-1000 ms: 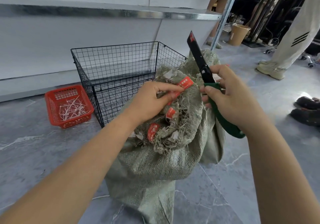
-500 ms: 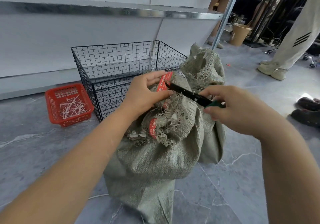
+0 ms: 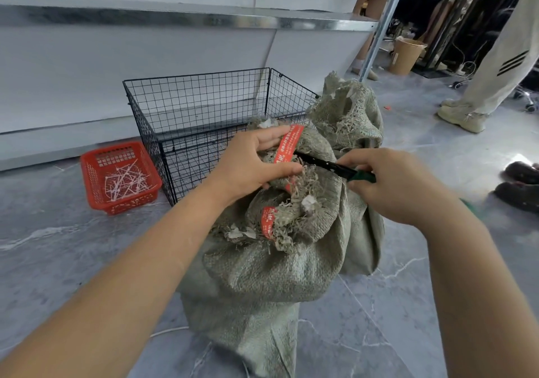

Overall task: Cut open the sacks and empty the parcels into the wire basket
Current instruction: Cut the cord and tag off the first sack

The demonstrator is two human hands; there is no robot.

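Grey floor (image 3: 58,261): sack (image 3: 262,278) between hands (image 3: 248,164) (image 3: 393,188) (knife (image 3: 326,166) right)

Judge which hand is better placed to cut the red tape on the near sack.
Right. The right hand holds the knife, its blade tip at the red tape; the left hand pinches that tape at the sack's bunched neck.
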